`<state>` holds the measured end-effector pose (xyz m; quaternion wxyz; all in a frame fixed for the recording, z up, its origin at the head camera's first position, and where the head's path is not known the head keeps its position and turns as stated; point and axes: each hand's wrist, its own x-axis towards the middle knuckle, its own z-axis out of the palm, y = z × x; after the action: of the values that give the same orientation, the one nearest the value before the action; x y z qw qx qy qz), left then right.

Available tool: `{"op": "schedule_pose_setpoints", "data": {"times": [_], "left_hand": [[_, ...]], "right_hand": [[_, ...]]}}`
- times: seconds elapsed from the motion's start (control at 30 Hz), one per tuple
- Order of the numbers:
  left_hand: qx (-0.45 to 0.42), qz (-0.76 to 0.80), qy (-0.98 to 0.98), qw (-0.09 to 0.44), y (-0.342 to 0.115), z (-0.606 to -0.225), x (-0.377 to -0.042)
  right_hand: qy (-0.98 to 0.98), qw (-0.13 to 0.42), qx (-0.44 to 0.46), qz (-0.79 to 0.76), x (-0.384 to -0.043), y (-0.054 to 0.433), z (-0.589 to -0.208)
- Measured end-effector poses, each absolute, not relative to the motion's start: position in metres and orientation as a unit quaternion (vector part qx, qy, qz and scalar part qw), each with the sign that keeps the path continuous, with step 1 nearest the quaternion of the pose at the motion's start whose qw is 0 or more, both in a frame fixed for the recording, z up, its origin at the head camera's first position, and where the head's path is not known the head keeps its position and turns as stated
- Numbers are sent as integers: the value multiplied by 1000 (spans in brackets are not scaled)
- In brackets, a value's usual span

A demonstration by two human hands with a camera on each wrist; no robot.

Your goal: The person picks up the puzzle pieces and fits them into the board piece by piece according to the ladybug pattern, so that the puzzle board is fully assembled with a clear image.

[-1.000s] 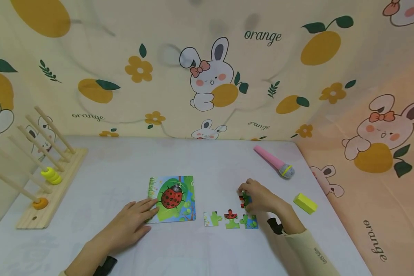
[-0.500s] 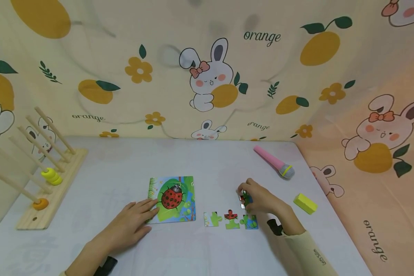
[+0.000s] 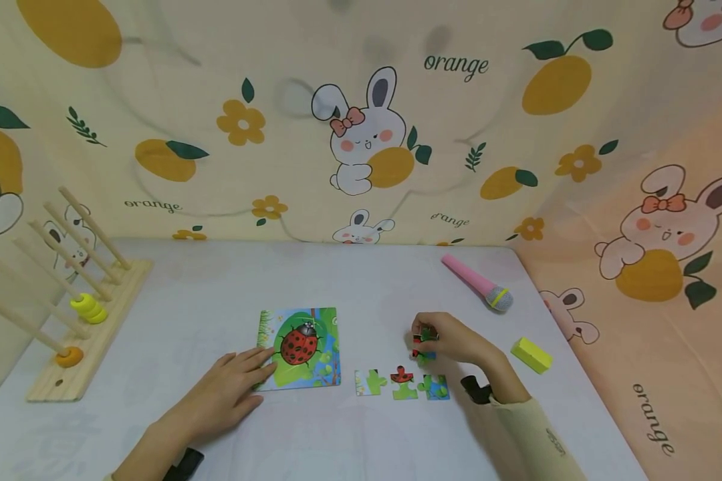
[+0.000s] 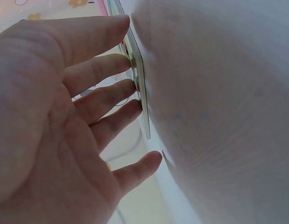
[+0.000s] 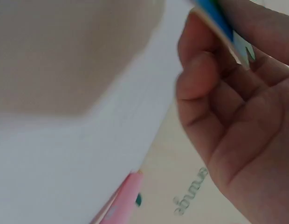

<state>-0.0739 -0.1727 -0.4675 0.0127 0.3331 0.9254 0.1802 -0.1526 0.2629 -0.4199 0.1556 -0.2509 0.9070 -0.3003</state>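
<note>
A square picture board (image 3: 299, 344) with a red ladybug lies on the white table. My left hand (image 3: 231, 386) rests at its left edge, fingers extended onto it; in the left wrist view, fingertips (image 4: 128, 86) meet the thin board edge. My right hand (image 3: 457, 339) pinches a ladybug jigsaw piece (image 3: 424, 349) between thumb and curled fingers. In the right wrist view the blue-and-green piece (image 5: 221, 23) appears edge-on. Below that hand, three more jigsaw pieces lie in a row: a left one (image 3: 368, 383), a middle one (image 3: 404, 385) and a right one (image 3: 436, 387).
At the left stands a wooden peg rack (image 3: 111, 300) with yellow rings (image 3: 89, 308) and an orange ring (image 3: 69, 357). A pink toy microphone (image 3: 475, 280) and a yellow block (image 3: 531, 355) lie on the right. Behind the table (image 3: 361, 434) hangs a printed cloth (image 3: 265, 80).
My right hand has turned slightly and shifted left, so more of the held jigsaw piece shows. My left hand, the board and the pieces in the row have stayed put.
</note>
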Motion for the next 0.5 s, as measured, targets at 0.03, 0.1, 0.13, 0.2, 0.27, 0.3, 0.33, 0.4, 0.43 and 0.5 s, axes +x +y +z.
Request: {"op": "schedule_pose_setpoints", "data": {"times": [0.03,0.1,0.13,0.2,0.27,0.3,0.33,0.4,0.43,0.5], "left_hand": [[333,181,925,14,-173,-468,-74],[330,182,926,17,-173,-467,-74],[330,183,926,19,-173,-467,-74],[329,183,926,20,-173,-467,-74],[329,182,926,19,-173,-468,-74],[330,182,926,18,-173,-468,-74],[331,182,926,16,-174,-468,-74],[332,181,925,15,-174,-468,-74],[333,181,925,14,-174,-468,-74],[333,181,925,16,-174,-467,-74]], "right_hand": [[904,158,-250,-310,-154,259,-419],[901,158,-247,-318,-157,251,-418],[901,160,-244,-321,-158,245,-418],[898,163,-244,-329,-160,234,-417],[893,165,-251,-334,-163,221,-416],[891,165,-256,-337,-164,214,-416],[889,165,-262,-339,-166,207,-416],[886,164,-275,-337,-168,193,-416],[885,163,-281,-333,-170,186,-416],[884,164,-296,-323,-173,172,-418]]}}
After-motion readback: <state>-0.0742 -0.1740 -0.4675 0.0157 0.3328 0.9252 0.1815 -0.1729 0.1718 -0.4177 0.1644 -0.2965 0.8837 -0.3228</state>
